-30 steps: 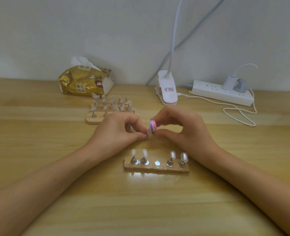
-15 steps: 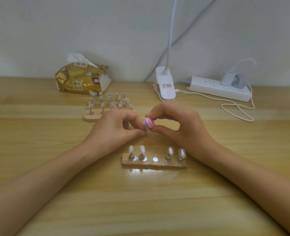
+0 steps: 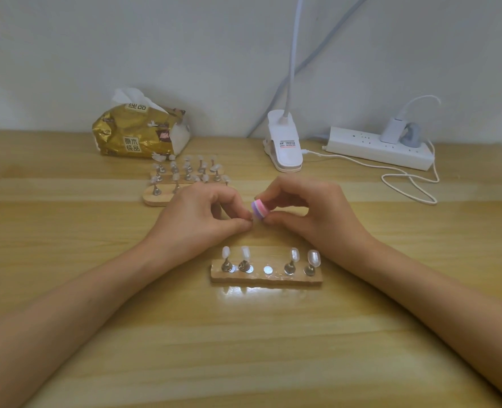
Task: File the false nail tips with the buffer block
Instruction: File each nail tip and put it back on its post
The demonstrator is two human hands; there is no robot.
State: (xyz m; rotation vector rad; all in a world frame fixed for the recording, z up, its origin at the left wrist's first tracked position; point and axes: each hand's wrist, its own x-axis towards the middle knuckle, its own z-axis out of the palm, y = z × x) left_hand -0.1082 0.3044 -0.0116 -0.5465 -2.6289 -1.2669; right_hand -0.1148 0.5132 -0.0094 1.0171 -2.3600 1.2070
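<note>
- Light wooden table (image 3: 244,348): bears every item below. Clock positions are read from its centre, with 12 toward the wall.
- Right hand (image 3: 311,219): at centre, just to 3 o'clock. The thumb and curled fingers grip the small pink-and-purple layered buffer block (image 3: 259,209).
- Buffer block: held above the table at centre, at 12 o'clock of the near holder and apart from it.
- Left hand (image 3: 202,219): at centre, just to 9 o'clock, with the fingers curled. The thumb and forefinger tips pinch a tiny item (image 3: 251,221) against the block's lower edge; it is too small to identify.
- Near flat wooden holder strip (image 3: 266,278): at 6 o'clock of the hands. It carries four small metal stands, each topped with a clear false nail tip (image 3: 313,257), two at the left end and two at the right. A bare round metal disc (image 3: 268,270) sits in the middle position.
- Far wooden holder (image 3: 155,199): at 11 o'clock, partly behind the left hand. Rows of metal stands on it carry pale nail tips; the count is unclear.
- Gold foil tissue pack (image 3: 135,134): at 11 o'clock by the wall, with a white tissue standing out of its top.
- White clip-lamp base (image 3: 283,148): at 12 o'clock, its stem rising out of view.
- White power strip (image 3: 379,148): at 2 o'clock, with a white plug (image 3: 391,131) seated in it and a white cable looped beside it.
</note>
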